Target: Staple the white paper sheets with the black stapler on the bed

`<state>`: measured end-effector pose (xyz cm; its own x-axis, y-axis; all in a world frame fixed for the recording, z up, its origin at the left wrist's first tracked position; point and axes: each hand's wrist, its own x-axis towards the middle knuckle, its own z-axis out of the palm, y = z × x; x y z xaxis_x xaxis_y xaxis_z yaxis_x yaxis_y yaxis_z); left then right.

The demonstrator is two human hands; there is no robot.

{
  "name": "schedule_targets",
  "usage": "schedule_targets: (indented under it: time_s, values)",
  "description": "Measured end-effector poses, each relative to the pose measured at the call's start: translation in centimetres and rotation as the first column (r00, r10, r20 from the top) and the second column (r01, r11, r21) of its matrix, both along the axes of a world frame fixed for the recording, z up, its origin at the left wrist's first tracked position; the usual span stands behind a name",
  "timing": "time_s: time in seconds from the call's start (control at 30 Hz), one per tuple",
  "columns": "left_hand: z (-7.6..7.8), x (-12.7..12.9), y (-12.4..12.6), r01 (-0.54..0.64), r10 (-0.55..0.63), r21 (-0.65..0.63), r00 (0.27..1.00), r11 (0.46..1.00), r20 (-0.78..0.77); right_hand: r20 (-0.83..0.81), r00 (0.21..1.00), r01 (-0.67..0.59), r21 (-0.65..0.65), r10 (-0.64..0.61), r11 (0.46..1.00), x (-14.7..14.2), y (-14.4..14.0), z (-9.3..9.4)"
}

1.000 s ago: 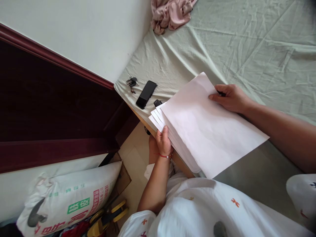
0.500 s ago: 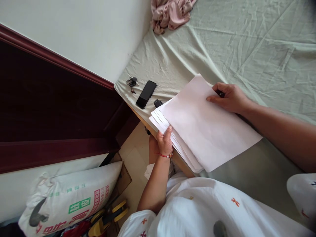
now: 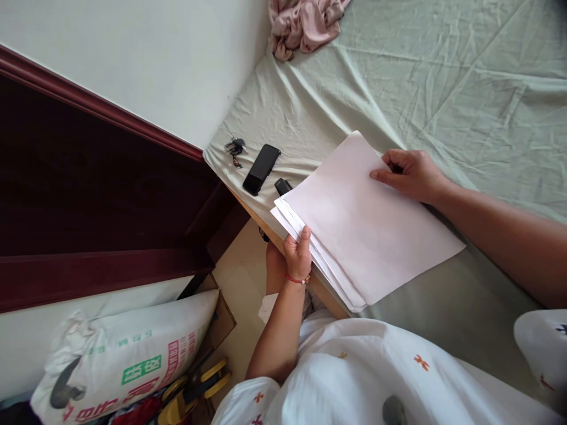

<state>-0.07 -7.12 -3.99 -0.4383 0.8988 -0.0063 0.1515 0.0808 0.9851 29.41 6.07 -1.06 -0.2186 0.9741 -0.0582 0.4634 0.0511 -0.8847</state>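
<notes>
Head view: loose stack of white paper sheets (image 3: 363, 236) lying at the near corner of a bed under a wrinkled pale green sheet (image 3: 443, 77), lower edges fanned out and overhanging the wooden bed edge. Likely trouble from here — bottom sheets slipping off that edge toward the floor if the grip at the corner loosens, or the top sheet creasing under a sideways drag, since nothing squares the pile. Left hand (image 3: 297, 255), red string bracelet at the wrist, curled around the stack's lower left edge, thumb on top and fingers hidden beneath, closed on the paper. Right hand (image 3: 410, 174) resting on the far upper corner of the top sheet, fingers bent and mostly closed, pressing down; something dark tucked under the fingers, too hidden to name. Just beside the stack — small black object (image 3: 282, 186), then black phone (image 3: 261, 169) and bunch of keys (image 3: 236, 147). Crumpled pink cloth (image 3: 305, 23) well apart, against the wall.
</notes>
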Motion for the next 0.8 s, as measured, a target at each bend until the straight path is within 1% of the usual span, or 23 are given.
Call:
schedule_targets:
  time_s: [0.2, 0.3, 0.47, 0.6, 0.8]
  values:
    - [0.32, 0.05, -0.02, 0.061, -0.061, -0.007, 0.995, 0.998, -0.082, 0.010, 1.000, -0.017, 0.019, 0.017, 1.000, 0.07, 0.06, 0.11]
    - [0.23, 0.07, 0.06, 0.055, -0.055, -0.004, 0.995, 0.998, -0.082, 0.018, 1.000, -0.025, 0.035, 0.024, 0.999, 0.09, 0.09, 0.16]
    - [-0.04, -0.05, 0.05, 0.081, -0.080, 0.009, 0.993, 0.997, -0.087, 0.030, 0.999, -0.036, 0.053, 0.035, 0.998, 0.08, 0.11, 0.23]
    - [0.04, 0.01, 0.02, 0.088, -0.088, -0.003, 0.991, 0.996, -0.101, 0.031, 0.998, -0.050, 0.060, 0.048, 0.997, 0.09, 0.13, 0.16]
    - [0.18, 0.33, 0.12, 0.114, -0.109, 0.025, 0.985, 0.993, -0.134, 0.032, 0.996, -0.084, 0.083, 0.082, 0.993, 0.05, 0.20, 0.14]
